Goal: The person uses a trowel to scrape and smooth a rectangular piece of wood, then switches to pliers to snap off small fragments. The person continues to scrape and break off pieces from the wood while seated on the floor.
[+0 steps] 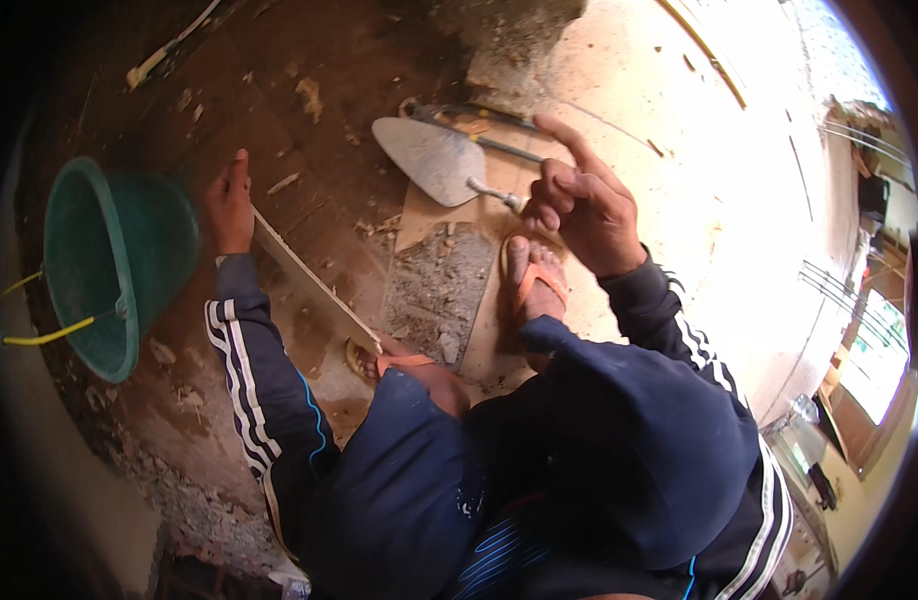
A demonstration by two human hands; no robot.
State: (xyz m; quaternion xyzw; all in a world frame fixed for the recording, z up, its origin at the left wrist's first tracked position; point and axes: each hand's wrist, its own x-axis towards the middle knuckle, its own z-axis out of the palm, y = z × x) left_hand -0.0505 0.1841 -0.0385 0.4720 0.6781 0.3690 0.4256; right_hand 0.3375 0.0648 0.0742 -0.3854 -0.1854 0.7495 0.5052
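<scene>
At the left, my left hand [231, 208] grips one end of a long, thin pale strip [314, 278] with a rough edge. The strip slants down to my left foot, and its material is unclear. My right hand [591, 205] is half closed, its index finger stretched out and the other fingers curled in. A pointing trowel [434, 160] with a grey blade appears just beside those curled fingers. Its handle runs out of sight behind them; whether they grip it I cannot make out. Beyond the blade, a dark bar-like tool [509, 148] lies on the floor.
A green bucket [174, 230] with a yellow handle lies tipped at the left. Between my sandalled feet [539, 275] is a patch of grey rubble [434, 290]. Pale tiles [669, 90] cover the right side; brown, debris-strewn floor [309, 150] spreads left. A rough lump [509, 40] stands ahead.
</scene>
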